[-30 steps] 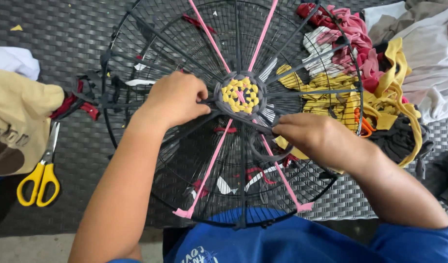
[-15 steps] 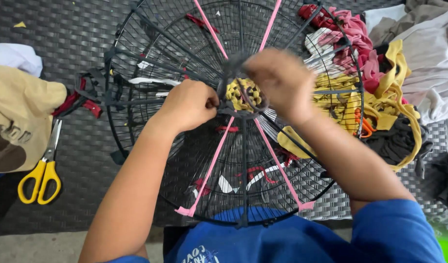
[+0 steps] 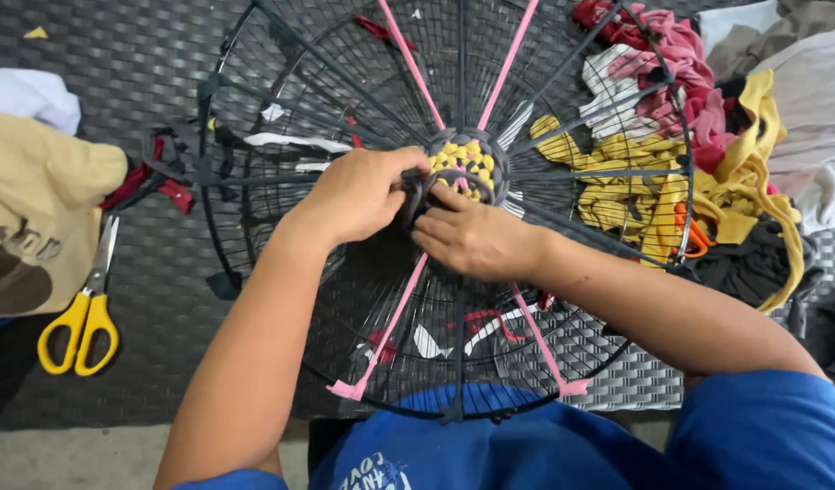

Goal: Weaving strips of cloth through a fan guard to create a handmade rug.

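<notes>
Grip status: left hand (image 3: 363, 195) curled shut on a dark fabric strip (image 3: 416, 192) at the hub of one round wire fan guard (image 3: 254, 195); right hand (image 3: 476, 238) lies with fingers flat on the hub, just beside the left, and whether it pinches anything cannot be told. Left to right: one white cloth (image 3: 27, 95), one tan garment (image 3: 36, 209), one pair of yellow-handled scissors (image 3: 77, 318) on the dark woven mat (image 3: 118, 54). Guard rests centre, over the person's blue-clad lap. Two pink strips (image 3: 386, 327) cross it as spokes. One yellow woven patch (image 3: 463, 159) fills the hub. Heap of red, yellow and pale rags (image 3: 708, 145) lies at right.
</notes>
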